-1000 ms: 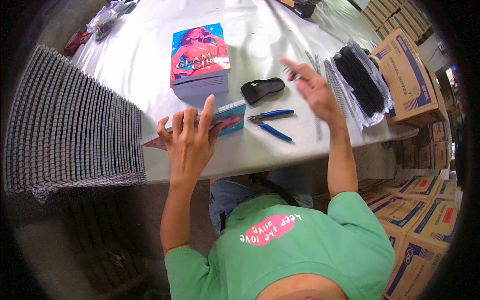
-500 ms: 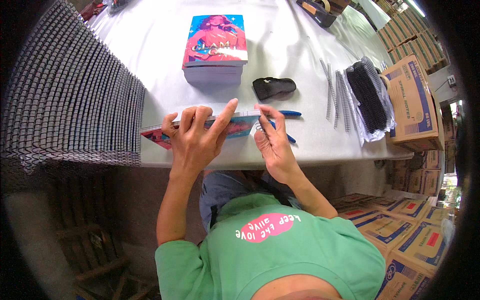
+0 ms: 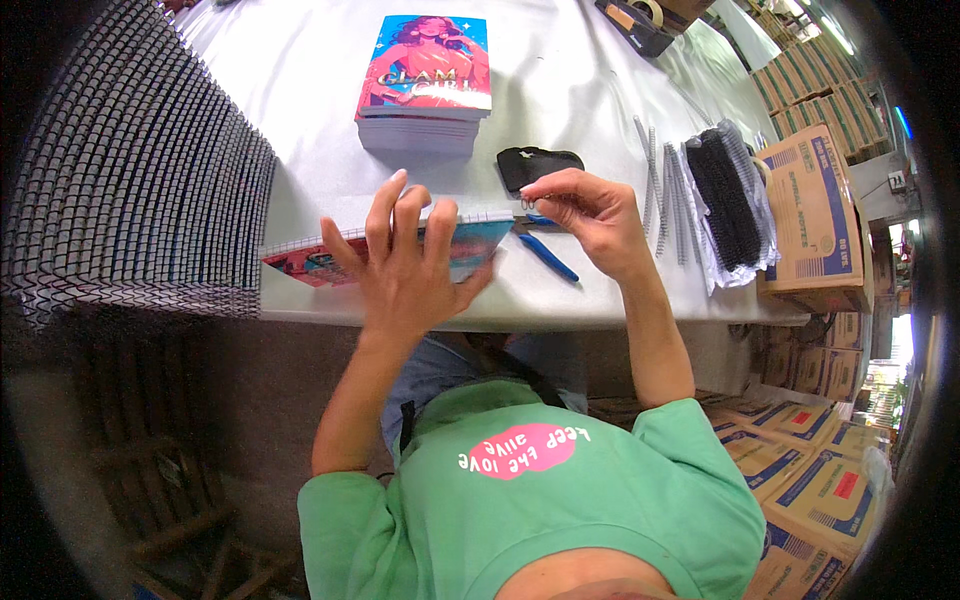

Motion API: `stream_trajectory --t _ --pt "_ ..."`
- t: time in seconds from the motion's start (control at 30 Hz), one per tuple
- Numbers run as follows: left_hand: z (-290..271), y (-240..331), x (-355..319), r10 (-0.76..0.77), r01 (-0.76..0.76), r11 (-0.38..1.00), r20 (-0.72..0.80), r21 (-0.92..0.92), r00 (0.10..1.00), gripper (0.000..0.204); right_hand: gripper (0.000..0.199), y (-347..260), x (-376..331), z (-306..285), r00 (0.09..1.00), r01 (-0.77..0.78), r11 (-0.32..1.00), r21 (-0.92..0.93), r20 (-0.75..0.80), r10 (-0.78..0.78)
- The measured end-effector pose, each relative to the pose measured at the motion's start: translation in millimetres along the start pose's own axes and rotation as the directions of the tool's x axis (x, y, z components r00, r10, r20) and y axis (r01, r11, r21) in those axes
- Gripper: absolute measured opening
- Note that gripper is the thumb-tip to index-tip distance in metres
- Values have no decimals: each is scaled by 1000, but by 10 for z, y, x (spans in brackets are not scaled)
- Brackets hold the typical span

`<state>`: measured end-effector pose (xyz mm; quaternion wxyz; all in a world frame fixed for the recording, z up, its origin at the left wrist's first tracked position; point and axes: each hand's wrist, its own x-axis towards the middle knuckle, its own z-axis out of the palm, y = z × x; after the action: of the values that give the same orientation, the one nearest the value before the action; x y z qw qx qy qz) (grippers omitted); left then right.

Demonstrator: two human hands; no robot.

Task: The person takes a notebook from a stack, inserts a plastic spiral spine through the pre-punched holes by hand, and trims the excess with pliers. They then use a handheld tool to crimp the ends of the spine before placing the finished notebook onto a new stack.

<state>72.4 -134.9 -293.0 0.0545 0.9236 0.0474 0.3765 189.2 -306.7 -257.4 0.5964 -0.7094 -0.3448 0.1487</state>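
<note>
Near the table's front edge a notebook [image 3: 484, 240] with a red and blue cover is tilted up on its side, its punched edge upward. My left hand [image 3: 405, 265] grips it, fingers over the far side and thumb, somewhat blurred, on the near side. Just off the notebook's right end, my right hand [image 3: 592, 215] pinches the end of a thin wire spiral [image 3: 527, 202] between thumb and forefinger. Pliers with blue handles [image 3: 548, 258] lie on the table below my right hand. Beyond that hand is a small black pouch-like item [image 3: 535, 163].
A stack of picture-covered notebooks [image 3: 425, 75] stands at the far middle. Tall piles of spiral-bound books [image 3: 150, 170] fill the left. Loose wire spirals [image 3: 672, 195], a bundle of black spirals [image 3: 728, 205] and a carton [image 3: 815, 215] stand right. A tape dispenser [image 3: 638, 25] is at the back.
My right hand has moved from the notebook's right end up and to the right, with the wire end in its pinch. My left hand's fingers have spread and shifted along the notebook.
</note>
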Motion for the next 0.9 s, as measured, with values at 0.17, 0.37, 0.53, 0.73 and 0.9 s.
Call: stream_trajectory --t 0.17,0.37,0.53,0.73,0.9 --pt "332 135 -96 -144 149 989 -240 1 960 58 10 -62 63 10 994 10 998 -66 109 -3" --pt "261 115 -92 -79 82 997 -144 13 986 56 10 -121 123 0 958 145 975 -169 270 -96" --pt "123 129 -11 -103 102 995 -47 -19 994 46 12 -90 110 -14 955 -133 985 111 279 98" --pt "130 102 -11 -136 121 969 -57 -213 989 31 11 -122 215 15 943 141 973 -185 324 -75" --pt "91 86 -16 -141 122 950 -45 -287 989 29 13 -161 267 -40 903 277 945 -171 383 -196"
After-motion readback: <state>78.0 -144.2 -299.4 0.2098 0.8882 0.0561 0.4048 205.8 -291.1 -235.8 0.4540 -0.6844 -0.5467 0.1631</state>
